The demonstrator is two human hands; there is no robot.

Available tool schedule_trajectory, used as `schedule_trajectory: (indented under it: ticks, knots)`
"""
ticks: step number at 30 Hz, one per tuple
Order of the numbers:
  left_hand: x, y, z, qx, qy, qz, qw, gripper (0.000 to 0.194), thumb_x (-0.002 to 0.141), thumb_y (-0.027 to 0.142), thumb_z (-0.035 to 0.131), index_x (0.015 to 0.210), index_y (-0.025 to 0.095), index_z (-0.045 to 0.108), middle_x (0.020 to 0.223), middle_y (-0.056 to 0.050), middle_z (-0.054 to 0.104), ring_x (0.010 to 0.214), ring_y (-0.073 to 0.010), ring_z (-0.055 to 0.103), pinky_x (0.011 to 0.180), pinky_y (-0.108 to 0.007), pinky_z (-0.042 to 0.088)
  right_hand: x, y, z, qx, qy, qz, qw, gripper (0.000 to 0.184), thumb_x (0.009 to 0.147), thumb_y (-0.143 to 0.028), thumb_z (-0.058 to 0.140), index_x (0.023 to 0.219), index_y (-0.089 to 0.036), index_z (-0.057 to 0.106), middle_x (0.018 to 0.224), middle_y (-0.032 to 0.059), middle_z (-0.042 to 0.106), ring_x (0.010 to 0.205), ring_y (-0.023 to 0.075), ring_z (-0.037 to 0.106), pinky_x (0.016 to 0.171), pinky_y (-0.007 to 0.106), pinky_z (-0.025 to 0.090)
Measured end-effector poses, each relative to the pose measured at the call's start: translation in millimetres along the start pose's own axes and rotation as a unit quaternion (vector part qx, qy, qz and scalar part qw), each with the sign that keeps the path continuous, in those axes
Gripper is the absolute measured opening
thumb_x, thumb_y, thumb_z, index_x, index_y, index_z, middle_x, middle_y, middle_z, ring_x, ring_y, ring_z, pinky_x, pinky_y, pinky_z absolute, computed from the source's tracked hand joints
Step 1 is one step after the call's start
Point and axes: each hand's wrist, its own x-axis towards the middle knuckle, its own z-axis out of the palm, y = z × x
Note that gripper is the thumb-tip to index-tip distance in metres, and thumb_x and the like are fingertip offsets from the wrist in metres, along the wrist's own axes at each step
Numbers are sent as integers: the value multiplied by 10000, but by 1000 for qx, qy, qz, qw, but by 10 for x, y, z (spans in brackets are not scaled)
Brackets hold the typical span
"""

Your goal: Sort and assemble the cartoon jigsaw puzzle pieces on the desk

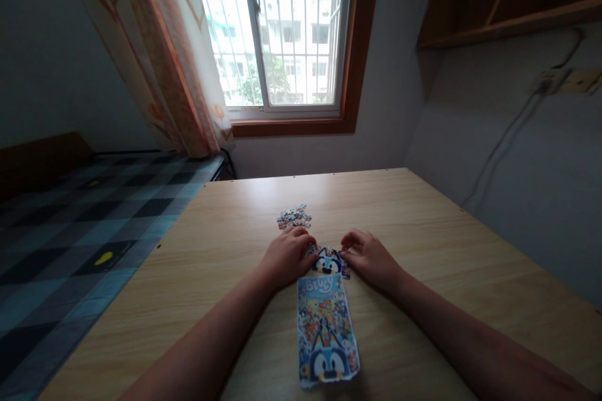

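Note:
A partly assembled jigsaw puzzle [328, 263] with a blue cartoon dog's face lies on the table between both hands. My left hand [289, 254] rests at its left edge, fingers bent and closed against that side. At the opposite edge my right hand [371, 259] has curled fingers, with thumb and index finger on the puzzle's border. Any single piece under the fingertips is too small to make out. Just below the puzzle lies a printed picture sheet [328, 329] reading "Bluey", showing the same dog. Beyond my left hand is a heap of loose puzzle pieces [294, 217].
The wooden table [414, 225] reaches toward a barred window [291, 44]. On the left stands a bed with a checked cover [141, 207], below a flowered curtain [164, 62]. A wall shelf [508, 12] and a plugged-in cable [501, 138] are on the right.

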Motion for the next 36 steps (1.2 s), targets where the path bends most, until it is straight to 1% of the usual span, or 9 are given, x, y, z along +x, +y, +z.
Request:
schedule_trajectory:
  ticks: [5,12,17,22,24,26,29,32,36]
  knots:
    - [-5,7,-3,2,1,-7,1000,219,857,385,616,1001,238,693,1071,-57,664,1050,-249,555,943,-394,434,-23,-21,2,23,23,-11,999,101,786,-230,632,884,-220,654,887,30,709,959,221,636,910,353,460]
    - [-8,-13,22,-3,7,-1,1000,199,845,365,632,988,242,696,1054,-55,666,1045,-247,562,935,-389,442,-30,-27,17,57,62,-26,996,167,799,-237,645,960,-222,688,881,31,709,907,221,652,861,359,481]
    - [-9,-15,26,-8,14,3,1000,193,846,364,630,977,238,695,1045,-58,668,1037,-247,574,932,-393,457,-6,43,35,131,88,-13,987,199,806,-298,673,982,-206,687,886,43,709,877,218,662,841,360,500]
    - [-19,-20,46,-11,39,12,999,200,856,346,622,998,223,690,1046,-71,672,1022,-243,595,917,-401,484,19,96,69,224,103,15,969,259,772,-360,734,956,-187,676,893,65,703,866,222,665,802,355,533]
    - [-17,-9,44,-17,70,17,997,200,881,330,598,1018,215,686,1047,-75,675,1017,-234,604,917,-399,491,21,104,85,247,99,16,964,277,764,-368,750,953,-181,673,892,71,703,837,214,665,785,351,540]
    - [-12,16,30,-18,113,31,993,190,903,326,584,1016,213,686,1025,-71,680,1011,-225,609,917,-396,495,14,108,100,262,83,8,961,284,769,-372,752,961,-179,672,866,67,702,816,208,664,762,343,544]
    - [-1,78,8,-14,159,77,984,179,915,331,584,989,209,692,962,-62,688,961,-209,613,888,-382,505,-12,102,124,258,59,-7,964,270,776,-363,752,968,-189,678,852,57,702,804,201,659,736,332,548]
    - [5,146,5,-10,164,117,979,189,924,338,576,978,202,695,934,-61,688,906,-193,607,832,-353,513,-42,72,143,251,49,-19,967,246,781,-342,751,970,-198,685,880,57,705,810,198,660,748,336,554]
    - [4,216,17,-3,155,141,978,178,932,321,565,907,204,696,878,-46,682,834,-173,597,767,-315,502,-69,20,148,250,41,-35,967,232,790,-313,739,988,-206,686,865,45,707,810,193,667,763,335,555]
